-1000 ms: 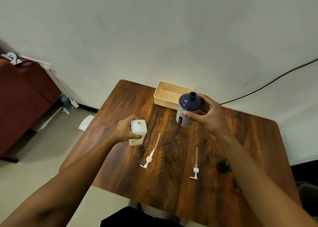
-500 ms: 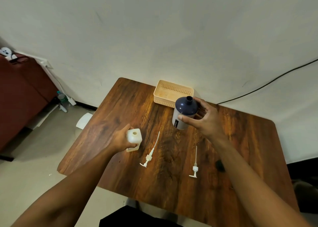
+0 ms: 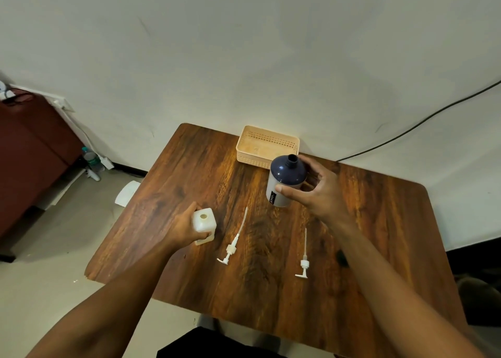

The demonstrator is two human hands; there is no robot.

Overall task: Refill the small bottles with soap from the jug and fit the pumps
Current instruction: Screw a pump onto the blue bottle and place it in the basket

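Observation:
My left hand grips a small square white bottle with an open neck, standing on the wooden table. My right hand holds a taller bottle with a dark blue shoulder, a pale body and an open neck, just above the table near the basket. Two white pumps with long tubes lie flat on the table: one right of the small bottle, the other below my right wrist.
A peach plastic basket sits at the table's far edge against the wall. A small dark object lies beside my right forearm. A black cable runs along the wall. A dark red cabinet stands at left.
My left hand lowered the small white bottle onto the table. My right hand brought the blue-topped bottle slightly down and left. The view tilted a little.

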